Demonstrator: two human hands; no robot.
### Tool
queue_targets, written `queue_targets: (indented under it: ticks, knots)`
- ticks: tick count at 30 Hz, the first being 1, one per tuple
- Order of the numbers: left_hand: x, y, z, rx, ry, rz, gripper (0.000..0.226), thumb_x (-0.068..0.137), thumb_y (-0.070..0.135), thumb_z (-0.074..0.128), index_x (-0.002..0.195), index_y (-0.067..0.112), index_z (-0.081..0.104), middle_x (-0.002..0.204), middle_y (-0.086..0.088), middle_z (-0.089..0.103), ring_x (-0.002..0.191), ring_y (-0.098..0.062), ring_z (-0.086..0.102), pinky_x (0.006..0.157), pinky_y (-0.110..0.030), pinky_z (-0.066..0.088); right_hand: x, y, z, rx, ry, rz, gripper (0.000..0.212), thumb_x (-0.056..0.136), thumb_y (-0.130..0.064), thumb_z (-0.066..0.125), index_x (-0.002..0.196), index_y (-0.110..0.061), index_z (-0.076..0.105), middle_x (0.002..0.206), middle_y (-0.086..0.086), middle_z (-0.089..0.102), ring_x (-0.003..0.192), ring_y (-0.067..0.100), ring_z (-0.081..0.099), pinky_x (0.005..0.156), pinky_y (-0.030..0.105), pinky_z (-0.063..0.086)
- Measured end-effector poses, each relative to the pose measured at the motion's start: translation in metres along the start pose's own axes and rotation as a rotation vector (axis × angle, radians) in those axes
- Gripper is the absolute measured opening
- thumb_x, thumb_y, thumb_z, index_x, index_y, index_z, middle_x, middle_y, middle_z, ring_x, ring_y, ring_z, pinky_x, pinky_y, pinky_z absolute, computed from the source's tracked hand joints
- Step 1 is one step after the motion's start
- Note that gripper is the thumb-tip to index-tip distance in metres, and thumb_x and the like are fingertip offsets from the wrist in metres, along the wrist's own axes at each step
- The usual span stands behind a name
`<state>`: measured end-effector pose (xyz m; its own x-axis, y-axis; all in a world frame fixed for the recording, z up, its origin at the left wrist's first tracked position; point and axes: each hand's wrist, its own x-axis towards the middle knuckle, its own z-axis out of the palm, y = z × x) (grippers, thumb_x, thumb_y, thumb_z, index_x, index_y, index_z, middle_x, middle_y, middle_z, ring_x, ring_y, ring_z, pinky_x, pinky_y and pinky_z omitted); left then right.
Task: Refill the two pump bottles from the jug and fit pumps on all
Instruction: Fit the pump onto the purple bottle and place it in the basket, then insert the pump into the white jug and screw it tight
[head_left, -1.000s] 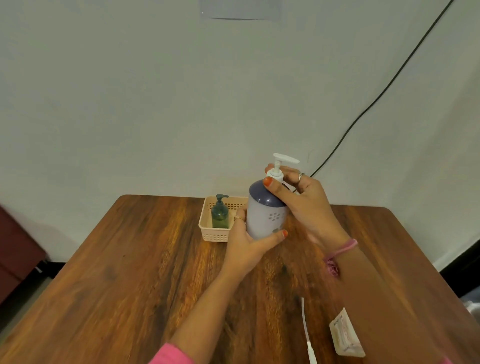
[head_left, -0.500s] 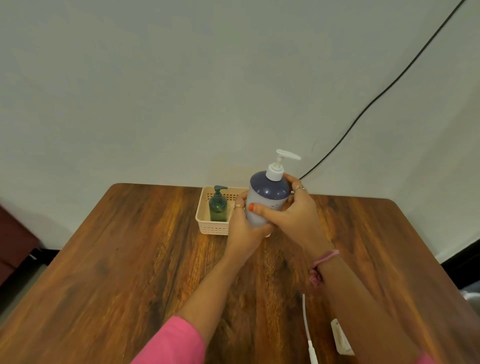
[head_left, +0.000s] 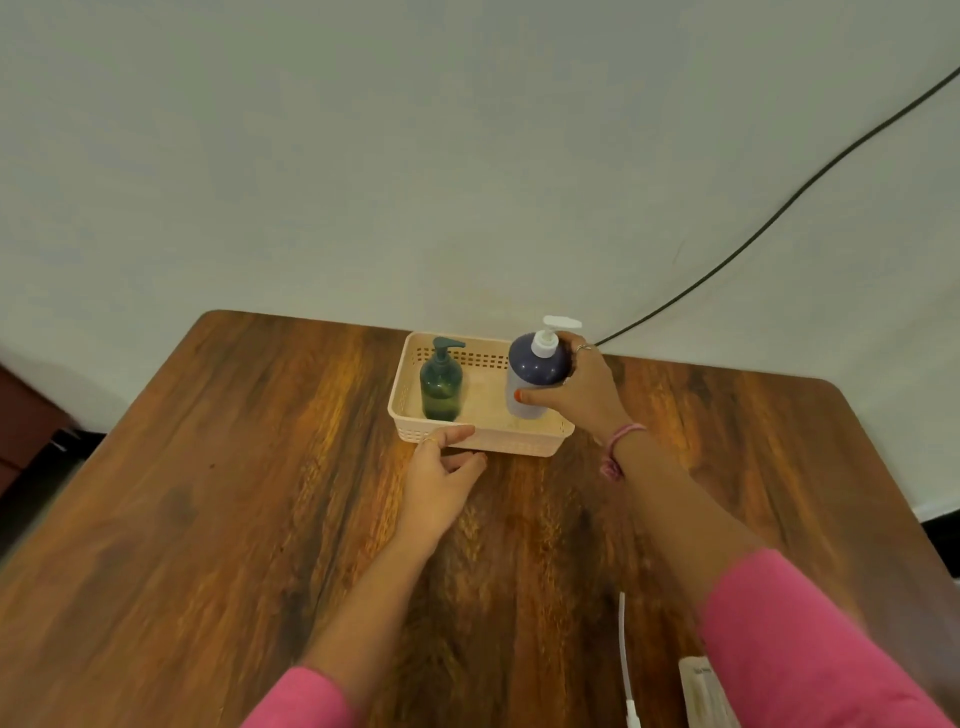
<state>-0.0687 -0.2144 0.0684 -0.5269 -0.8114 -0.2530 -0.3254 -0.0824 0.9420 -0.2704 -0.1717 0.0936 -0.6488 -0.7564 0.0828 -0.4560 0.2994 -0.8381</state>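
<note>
The right hand (head_left: 582, 397) wraps thumb and fingers around a purple bottle (head_left: 535, 376) with a white pump (head_left: 553, 332), standing upright in the right end of a cream basket (head_left: 483, 441). The left hand (head_left: 441, 480), fingers loosely curled and holding nothing, touches the basket's near rim. A green pump bottle (head_left: 441, 384) stands at the basket's left end on the wooden table (head_left: 208, 519).

No text can be read anywhere; the small packet (head_left: 704, 693) at the near edge of the table (head_left: 208, 519) carries print too blurred to make out.
</note>
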Motion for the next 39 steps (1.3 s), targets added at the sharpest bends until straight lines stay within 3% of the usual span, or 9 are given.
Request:
queue_targets:
  ticks: [4, 8, 10, 16, 23, 27, 32, 39]
  knots:
    - [0.013, -0.010, -0.001, -0.024, 0.007, -0.061, 0.032, 0.091, 0.009, 0.063, 0.122, 0.016, 0.060, 0.118, 0.003, 0.064, 0.093, -0.006, 0.067, 0.083, -0.025, 0.057, 0.021, 0.026, 0.021, -0.026, -0.019, 0.074, 0.081, 0.057, -0.017, 0.090, 0.127, -0.020, 0.049, 0.128, 0.003, 0.056, 0.110, 0.015, 0.051, 0.090, 0.021, 0.041]
    - [0.025, -0.017, 0.001, -0.044, 0.005, -0.081, 0.027, 0.092, 0.007, 0.062, 0.117, 0.017, 0.062, 0.106, 0.012, 0.063, 0.087, -0.002, 0.064, 0.071, -0.012, 0.053, 0.034, 0.047, 0.034, -0.061, -0.040, 0.148, 0.084, 0.059, -0.022, 0.090, 0.130, -0.018, 0.046, 0.132, 0.004, 0.055, 0.117, 0.020, 0.053, 0.089, 0.020, 0.040]
    - [0.029, -0.019, 0.002, -0.045, 0.000, -0.098, 0.026, 0.092, 0.007, 0.062, 0.116, 0.017, 0.062, 0.105, 0.012, 0.063, 0.088, -0.003, 0.064, 0.074, -0.014, 0.053, 0.038, 0.053, 0.038, -0.051, -0.051, 0.168, 0.084, 0.060, -0.019, 0.089, 0.131, -0.017, 0.045, 0.133, 0.005, 0.054, 0.119, 0.021, 0.052, 0.089, 0.020, 0.039]
    - [0.032, -0.024, 0.008, -0.045, -0.007, -0.119, 0.027, 0.091, 0.006, 0.063, 0.117, 0.016, 0.062, 0.108, 0.008, 0.063, 0.091, -0.010, 0.064, 0.089, -0.030, 0.054, 0.040, 0.063, 0.043, -0.035, -0.105, 0.238, 0.082, 0.064, -0.015, 0.087, 0.134, -0.013, 0.042, 0.137, 0.009, 0.052, 0.124, 0.025, 0.050, 0.091, 0.024, 0.040]
    - [0.019, -0.021, 0.008, -0.036, -0.012, -0.089, 0.027, 0.091, 0.007, 0.063, 0.116, 0.016, 0.062, 0.110, 0.008, 0.064, 0.089, -0.006, 0.062, 0.086, -0.024, 0.053, 0.034, 0.062, 0.040, -0.127, -0.201, 0.230, 0.093, 0.065, -0.017, 0.086, 0.141, -0.013, 0.032, 0.142, 0.009, 0.046, 0.130, 0.027, 0.044, 0.104, 0.037, 0.039]
    - [0.006, -0.016, 0.007, -0.019, -0.046, -0.053, 0.026, 0.090, 0.007, 0.064, 0.114, 0.019, 0.062, 0.107, 0.011, 0.064, 0.094, -0.009, 0.064, 0.091, -0.030, 0.053, 0.011, 0.048, 0.023, -0.048, -0.060, 0.233, 0.078, 0.070, -0.013, 0.082, 0.137, -0.010, 0.040, 0.136, 0.009, 0.053, 0.122, 0.026, 0.053, 0.097, 0.033, 0.046]
    - [-0.021, -0.012, 0.006, 0.035, -0.073, -0.008, 0.025, 0.090, 0.009, 0.065, 0.112, 0.022, 0.064, 0.110, 0.011, 0.065, 0.092, -0.005, 0.063, 0.085, -0.023, 0.052, -0.062, 0.035, -0.009, -0.043, -0.023, 0.153, 0.055, 0.080, -0.014, 0.074, 0.130, -0.012, 0.051, 0.127, 0.005, 0.058, 0.106, 0.013, 0.060, 0.074, 0.006, 0.047]
    - [-0.074, -0.014, 0.024, 0.051, -0.130, 0.052, 0.025, 0.089, 0.008, 0.065, 0.111, 0.020, 0.066, 0.106, 0.013, 0.065, 0.085, 0.001, 0.061, 0.073, -0.010, 0.047, -0.177, 0.041, -0.047, -0.156, -0.093, 0.027, 0.036, 0.081, -0.004, 0.070, 0.116, -0.011, 0.063, 0.108, 0.003, 0.063, 0.088, 0.002, 0.060, 0.080, 0.005, 0.046]
